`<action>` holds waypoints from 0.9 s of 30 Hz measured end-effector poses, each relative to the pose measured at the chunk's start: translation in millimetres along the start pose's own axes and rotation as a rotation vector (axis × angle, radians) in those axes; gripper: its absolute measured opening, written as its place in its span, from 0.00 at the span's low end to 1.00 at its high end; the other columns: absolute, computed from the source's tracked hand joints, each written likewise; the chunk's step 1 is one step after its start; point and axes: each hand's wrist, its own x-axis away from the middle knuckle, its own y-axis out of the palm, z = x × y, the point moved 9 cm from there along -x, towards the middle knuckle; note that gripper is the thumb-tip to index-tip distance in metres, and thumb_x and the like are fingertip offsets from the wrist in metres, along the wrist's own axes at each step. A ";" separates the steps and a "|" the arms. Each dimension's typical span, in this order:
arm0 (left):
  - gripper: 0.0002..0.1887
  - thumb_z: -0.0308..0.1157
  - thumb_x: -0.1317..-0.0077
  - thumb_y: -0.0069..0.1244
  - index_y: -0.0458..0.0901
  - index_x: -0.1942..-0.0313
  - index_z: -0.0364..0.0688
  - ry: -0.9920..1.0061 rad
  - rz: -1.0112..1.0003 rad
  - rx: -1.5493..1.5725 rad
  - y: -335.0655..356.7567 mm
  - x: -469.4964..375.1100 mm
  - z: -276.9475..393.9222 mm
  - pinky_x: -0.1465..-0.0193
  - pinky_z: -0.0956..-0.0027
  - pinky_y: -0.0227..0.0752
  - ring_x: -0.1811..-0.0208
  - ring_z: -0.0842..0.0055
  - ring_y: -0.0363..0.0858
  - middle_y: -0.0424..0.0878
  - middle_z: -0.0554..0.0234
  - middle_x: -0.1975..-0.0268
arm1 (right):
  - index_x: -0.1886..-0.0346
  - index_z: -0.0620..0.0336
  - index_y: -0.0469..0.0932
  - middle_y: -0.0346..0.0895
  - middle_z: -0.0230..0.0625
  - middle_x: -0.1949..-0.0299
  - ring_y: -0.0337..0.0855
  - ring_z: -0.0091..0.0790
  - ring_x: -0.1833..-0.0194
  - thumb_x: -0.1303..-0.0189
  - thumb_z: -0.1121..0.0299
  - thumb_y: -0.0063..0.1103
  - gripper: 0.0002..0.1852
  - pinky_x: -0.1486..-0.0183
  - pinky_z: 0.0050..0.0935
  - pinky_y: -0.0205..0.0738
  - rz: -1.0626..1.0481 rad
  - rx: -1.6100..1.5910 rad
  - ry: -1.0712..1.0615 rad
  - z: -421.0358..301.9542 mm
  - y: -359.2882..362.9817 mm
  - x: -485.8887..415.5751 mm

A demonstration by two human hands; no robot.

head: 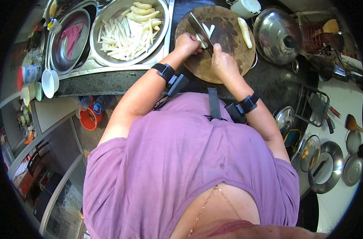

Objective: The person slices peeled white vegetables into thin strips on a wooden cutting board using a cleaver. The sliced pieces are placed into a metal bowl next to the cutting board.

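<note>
My right hand (224,61) grips a kitchen knife (198,26), its blade slanting up and to the left over a round wooden cutting board (226,64). Beside the blade, my left hand (186,45) has its fingers curled against a peeled white root vegetable piece (203,44), which the knife partly hides. Just past the blade lie cut white strips (211,29). One whole peeled root (244,33) rests at the board's right side. Left of the board, a metal strainer basin (94,49) holds many cut strips (124,44) and several uncut peeled roots (142,13).
A sink (54,56) with a pink cloth (72,38) is at the far left, near a white bowl (50,83). A white pot (246,8) and a large domed metal lid (274,33) crowd the board's right. Cleavers (317,104) and pans (338,167) hang farther right.
</note>
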 end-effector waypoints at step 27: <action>0.24 0.40 0.43 0.55 0.75 0.49 0.37 0.383 0.394 -0.624 7.7 17.0 50.7 0.54 0.57 0.75 0.59 0.55 0.83 0.85 0.47 0.61 | 0.54 0.66 0.68 0.77 0.64 0.66 0.78 0.65 0.60 0.38 0.66 0.54 0.15 0.57 0.53 0.72 0.192 -0.479 0.038 64.7 -51.3 14.9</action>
